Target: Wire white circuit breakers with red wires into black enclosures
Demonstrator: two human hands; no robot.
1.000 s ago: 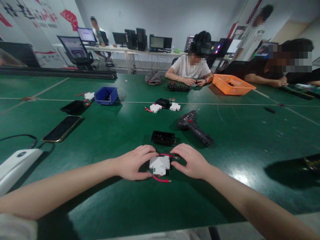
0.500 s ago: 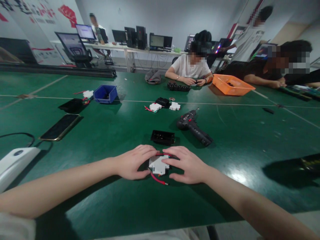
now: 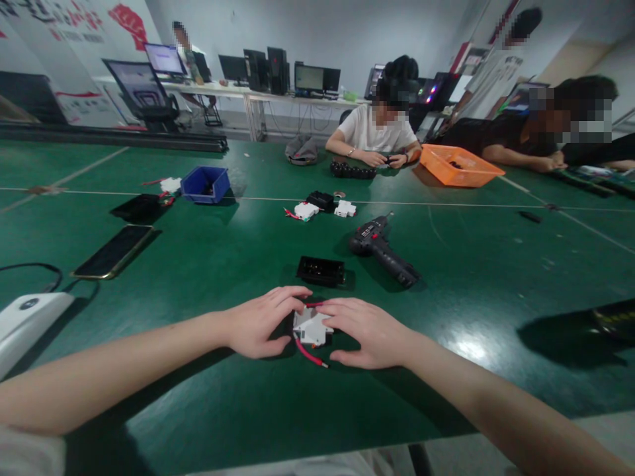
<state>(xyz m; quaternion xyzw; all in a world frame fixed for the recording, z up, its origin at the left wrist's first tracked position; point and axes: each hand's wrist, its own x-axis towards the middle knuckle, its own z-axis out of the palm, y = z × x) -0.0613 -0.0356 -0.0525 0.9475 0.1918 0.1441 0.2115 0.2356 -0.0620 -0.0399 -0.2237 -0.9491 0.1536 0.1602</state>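
Note:
A white circuit breaker (image 3: 311,328) lies flat on the green table in front of me, with a red wire (image 3: 310,356) curving out below it and more red wire along its upper edge. At its left side is my left hand (image 3: 265,322), fingertips over the upper left corner and thumb held apart. My right hand (image 3: 370,332) reaches over from the right. Its stretched fingers touch the breaker's upper right part, and the thumb is spread below. Just beyond stands an open black plastic case (image 3: 321,271) with small metal parts inside.
A black electric screwdriver (image 3: 384,250) lies right of the case. Farther back are more white breakers (image 3: 306,211), a blue bin (image 3: 205,185) and an orange basket (image 3: 461,168). A phone (image 3: 115,252) and a white device (image 3: 30,324) lie left. Other people sit across the table.
My right hand's fingers have drawn closer together over the breaker, and its thumb has shifted slightly left. The left hand has edged a little away from the breaker's lower left. The view has shifted slightly.

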